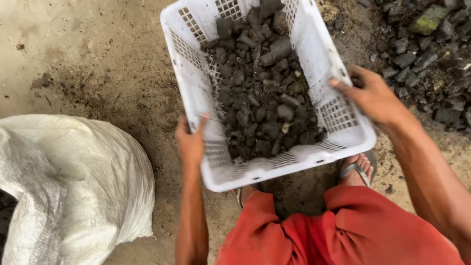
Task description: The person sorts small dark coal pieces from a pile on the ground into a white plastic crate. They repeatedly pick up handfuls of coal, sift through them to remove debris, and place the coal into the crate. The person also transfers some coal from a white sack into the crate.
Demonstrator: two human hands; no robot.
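Your left hand [190, 142] and right hand [370, 95] each grip a side rim of the white basket [321, 54], held above the floor [98, 59] before your knees. Keep it level, so the charcoal [260, 93] stays in, clear of the sack [73, 181].

White basket of charcoal
The perforated plastic basket [338, 115], tilted and held above the dirt floor [98, 59], carries black charcoal lumps [262, 98].

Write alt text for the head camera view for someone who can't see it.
A person's left hand and right hand grip opposite rims of a white perforated plastic basket filled with black charcoal lumps. A white woven sack lies at left on the dirt ground, with a charcoal pile at upper right.
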